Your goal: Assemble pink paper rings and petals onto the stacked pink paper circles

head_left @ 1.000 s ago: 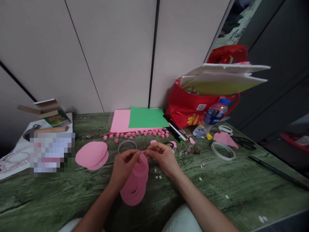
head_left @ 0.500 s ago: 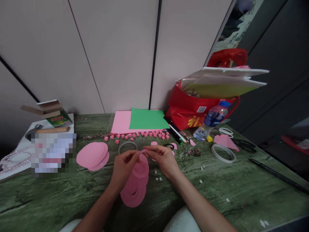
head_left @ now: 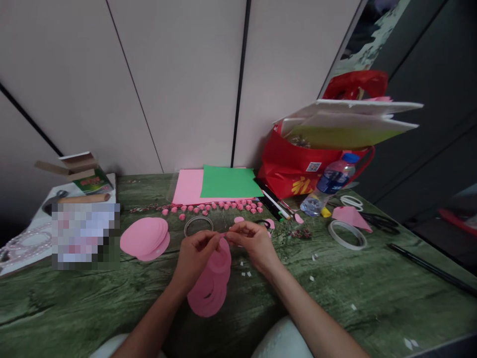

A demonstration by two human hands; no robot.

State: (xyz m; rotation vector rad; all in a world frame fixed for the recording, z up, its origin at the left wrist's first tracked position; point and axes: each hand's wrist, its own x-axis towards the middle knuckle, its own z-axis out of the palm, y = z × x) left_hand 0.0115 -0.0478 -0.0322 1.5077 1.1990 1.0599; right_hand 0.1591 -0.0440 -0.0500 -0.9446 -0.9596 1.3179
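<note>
While pinching a small pink paper piece (head_left: 223, 234) over the middle of the surface (head_left: 149, 288), had both hands drawn close together: the left hand (head_left: 196, 253) with thumb and finger clamped on its left side, the right hand (head_left: 257, 246) likewise on its right. Could not tell the exact shape of so small a piece. Judged the step in hand to be fine fingertip work, perhaps rolling or twisting, and the next move to call for a light, even pinch from both sides, without creasing thin paper.

Noted at far left an open carton (head_left: 93, 181) and a brown tube (head_left: 84, 199). Saw next, beside the left hand, overlapping pink paper ovals (head_left: 141, 238), then a tape roll (head_left: 186, 227) partly hidden by that hand. Found cut pink paper rings (head_left: 206, 303) lying beneath and in front of the hands, likely the nearest hindrance. Saw beyond them small pink rosettes (head_left: 238, 205) before a green sheet (head_left: 231, 181) overlapping a pink sheet (head_left: 188, 186). Noticed, farther right, pens (head_left: 276, 205), a red bag (head_left: 279, 169), a water bottle (head_left: 333, 181) and a white tape roll (head_left: 346, 244), all clear of the fingers.
</note>
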